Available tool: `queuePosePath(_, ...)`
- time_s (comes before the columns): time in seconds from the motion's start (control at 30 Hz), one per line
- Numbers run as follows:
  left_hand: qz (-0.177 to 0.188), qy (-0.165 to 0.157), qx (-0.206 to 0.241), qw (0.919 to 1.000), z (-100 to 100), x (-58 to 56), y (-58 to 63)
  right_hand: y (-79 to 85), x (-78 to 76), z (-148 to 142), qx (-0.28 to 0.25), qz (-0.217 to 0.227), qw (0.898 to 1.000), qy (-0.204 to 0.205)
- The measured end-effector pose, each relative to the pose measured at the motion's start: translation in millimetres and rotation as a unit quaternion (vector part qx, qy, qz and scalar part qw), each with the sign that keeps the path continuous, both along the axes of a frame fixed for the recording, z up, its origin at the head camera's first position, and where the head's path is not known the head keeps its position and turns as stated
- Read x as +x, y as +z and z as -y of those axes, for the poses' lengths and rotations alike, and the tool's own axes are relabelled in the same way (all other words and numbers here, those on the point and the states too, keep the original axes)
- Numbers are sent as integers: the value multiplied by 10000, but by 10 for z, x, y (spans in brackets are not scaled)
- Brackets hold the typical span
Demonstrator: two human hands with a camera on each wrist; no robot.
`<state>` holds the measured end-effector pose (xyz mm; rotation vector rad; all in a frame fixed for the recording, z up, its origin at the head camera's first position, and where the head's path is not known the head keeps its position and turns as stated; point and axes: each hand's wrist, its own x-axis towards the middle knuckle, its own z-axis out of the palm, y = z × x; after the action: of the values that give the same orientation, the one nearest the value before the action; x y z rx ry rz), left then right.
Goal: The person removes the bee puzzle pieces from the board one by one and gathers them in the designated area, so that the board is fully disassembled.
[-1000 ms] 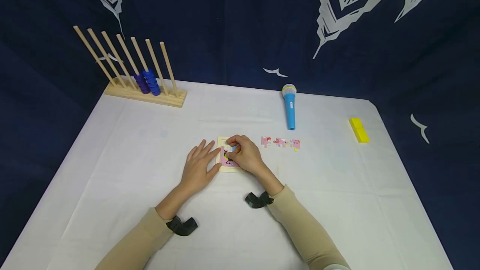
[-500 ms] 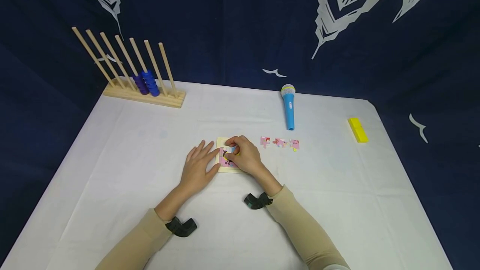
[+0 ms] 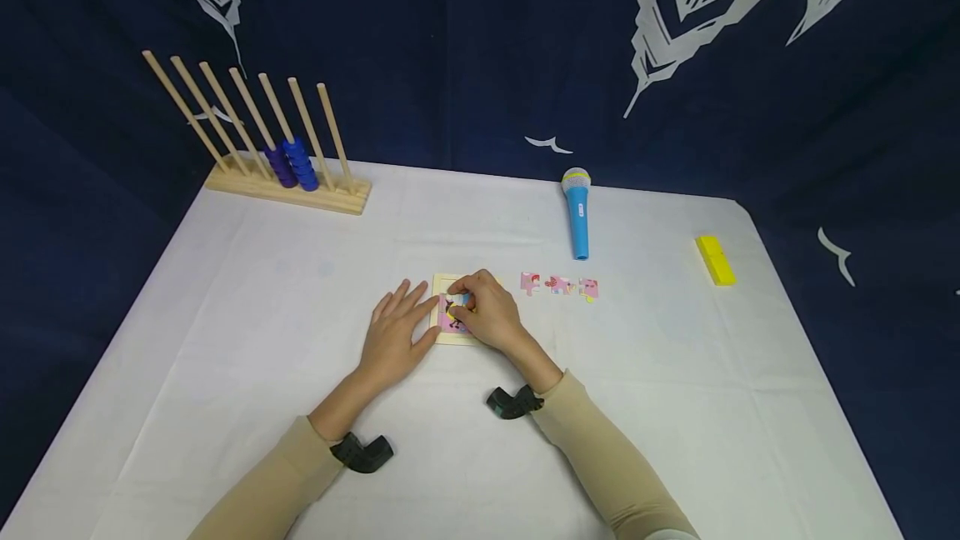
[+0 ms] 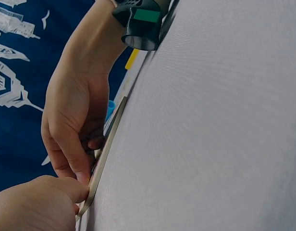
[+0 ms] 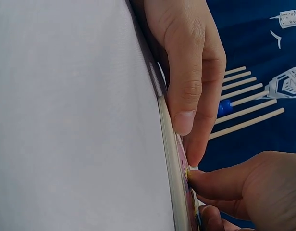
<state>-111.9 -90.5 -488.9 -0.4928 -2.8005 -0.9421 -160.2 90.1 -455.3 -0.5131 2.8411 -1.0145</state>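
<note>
The framed puzzle [image 3: 456,340] lies under the right hand [image 3: 491,307], bent fingers' hold I can't tell; left hand [image 3: 393,336] spread, gripping nothing, at its left edge; loose pieces [image 3: 559,284] rightward, nearer the right hand.

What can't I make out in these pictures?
Head view: right part of the puzzle board, under the right hand.
Head view: prints on the loose pieces, too small.
Left wrist view: board's picture, seen nearly edge-on.
Right wrist view: abacus base, behind the left hand.
</note>
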Motion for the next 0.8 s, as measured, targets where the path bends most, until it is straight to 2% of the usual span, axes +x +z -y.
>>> queuePosePath(0.37,-10,9,-5,10000,-8,9,-9,-10,7,-1,18,49,10000,14)
queuePosePath(0.63,-20,6,0,10000,-7,11,2,-16,19,8,-221,-122,9997,28)
queuePosePath(0.8,-18,8,0,10000,-3,10,9,0,14,9,-546,-133,9984,78)
